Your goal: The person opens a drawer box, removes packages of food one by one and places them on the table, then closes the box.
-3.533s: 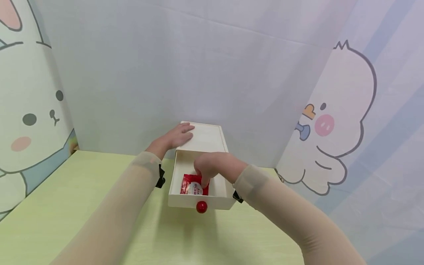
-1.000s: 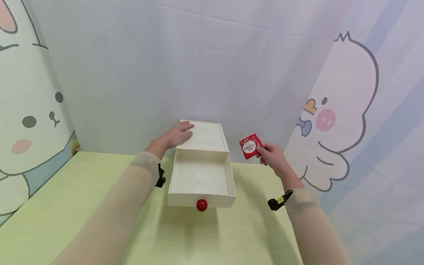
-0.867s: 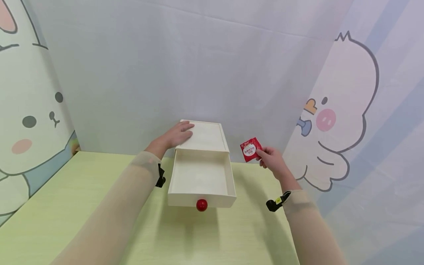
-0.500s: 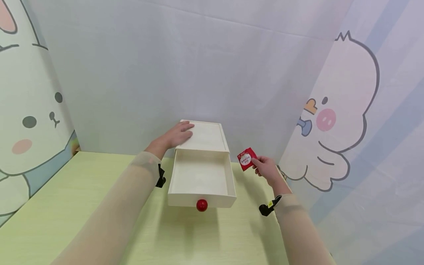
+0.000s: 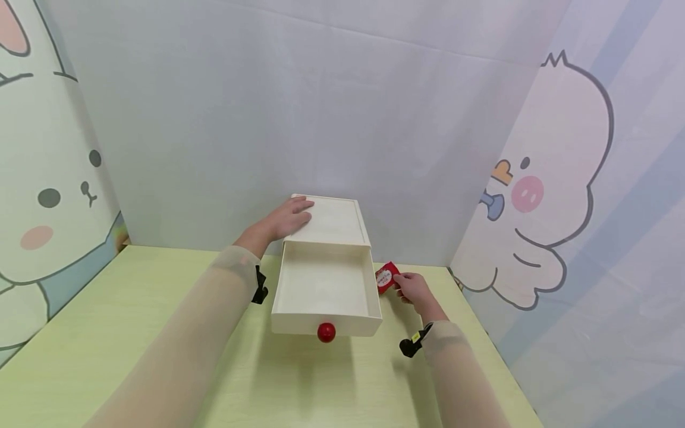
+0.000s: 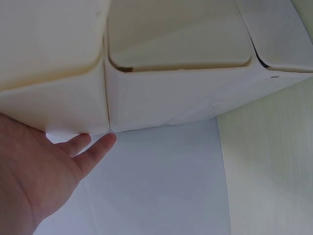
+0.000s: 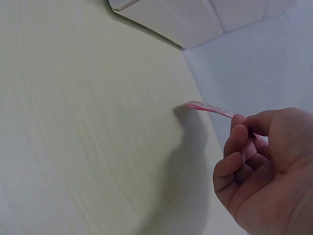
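A white drawer box [image 5: 334, 220] stands near the back of the table, its drawer [image 5: 326, 324] pulled out and bare inside, with a round red knob [image 5: 326, 332] at the front. Across the top left of the box rests my left hand [image 5: 280, 221], fingers spread and straight; the left wrist view shows the hand [image 6: 44, 171] along the box's side. To the right of the drawer, my right hand [image 5: 416, 289] pinches a small red packet [image 5: 385, 277] with a white label by its edge. In the right wrist view the packet [image 7: 210, 108] appears edge-on, low over the table.
The pale yellow-green table [image 5: 160, 309] runs back to a grey-white curtain [image 5: 225, 119]. Cartoon figures are printed on the side curtains, a rabbit [image 5: 48, 154] at left and a chick [image 5: 551, 178] at right. The box casts a shadow in front of it.
My right hand took the red packet out of the drawer and carried it right, then lowered it toward the table beside the box. The left hand stays on the box top.
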The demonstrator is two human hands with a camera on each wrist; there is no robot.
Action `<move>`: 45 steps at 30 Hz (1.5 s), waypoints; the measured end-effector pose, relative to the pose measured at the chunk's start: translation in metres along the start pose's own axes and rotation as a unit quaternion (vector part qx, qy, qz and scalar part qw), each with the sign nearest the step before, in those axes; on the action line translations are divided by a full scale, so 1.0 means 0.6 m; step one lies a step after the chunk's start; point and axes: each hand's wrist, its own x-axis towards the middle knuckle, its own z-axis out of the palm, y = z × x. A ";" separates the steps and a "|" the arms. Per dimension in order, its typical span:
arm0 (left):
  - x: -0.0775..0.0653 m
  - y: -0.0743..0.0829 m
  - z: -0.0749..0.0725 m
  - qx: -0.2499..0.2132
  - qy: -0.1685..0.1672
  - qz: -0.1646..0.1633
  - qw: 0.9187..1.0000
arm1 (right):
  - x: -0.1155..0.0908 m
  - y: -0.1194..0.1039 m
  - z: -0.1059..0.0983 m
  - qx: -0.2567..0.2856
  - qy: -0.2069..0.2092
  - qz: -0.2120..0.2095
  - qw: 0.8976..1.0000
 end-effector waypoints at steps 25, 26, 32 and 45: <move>0.000 0.003 0.002 -0.001 0.000 0.012 1.000 | 0.010 0.007 0.035 -0.028 -0.015 0.051 0.998; 0.000 0.002 0.002 -0.003 0.000 0.012 1.000 | 0.008 0.007 0.033 -0.035 -0.017 0.051 0.998; 0.002 -0.001 0.003 0.000 0.000 0.010 1.000 | 0.009 0.012 0.023 -0.056 -0.031 0.049 0.997; -0.005 0.002 0.003 -0.003 0.006 0.014 1.000 | -0.039 -0.030 -0.004 -0.054 -0.065 -0.028 0.996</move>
